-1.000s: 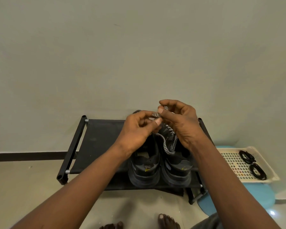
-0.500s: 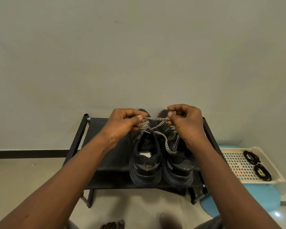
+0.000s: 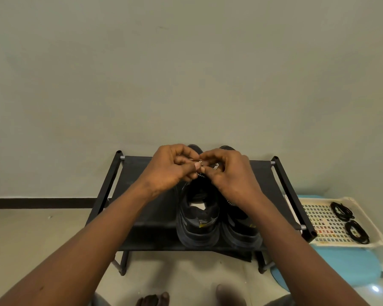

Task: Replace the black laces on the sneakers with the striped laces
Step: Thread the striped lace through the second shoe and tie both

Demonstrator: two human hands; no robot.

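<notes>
- The striped lace (image 3: pixel 215 166) is bunched between the two hands, above the sneaker tongues and close to the rack's back edge. Another stretch of it shows lower on the right sneaker (image 3: pixel 241 230), just under the right wrist.
- The left hand (image 3: pixel 170 171) has its fingers curled, with thumb and forefinger pinching one strand. The right hand (image 3: pixel 230 173) is curled the same way round a small loop, so both are gripping lace and nothing else.
- This looks like the tie-off at the top of the right sneaker. The knuckles hide the knot, so I cannot tell whether it is the first crossing or the bow.
- To tie it well, pull both strands with even tension, outward and slightly down toward the eyelets, so the crossings below do not slacken.
- Compare the two free ends before cinching, because uneven tails are easier to fix now than after.
- The left sneaker (image 3: pixel 197 221) stands touching the right one, heel toward the rack's front edge. I see no lace on it, so it is probably next. Loose ends should stay out of its open collar.
- The rack (image 3: pixel 142 217) has a fabric shelf that likely gives, and an upward tug could lift or slide the shoe, so pull sideways.
- The black laces (image 3: pixel 343 212) lie as two coils in a white perforated tray (image 3: pixel 318 219) beyond the rack's right edge, well apart from the work.
</notes>
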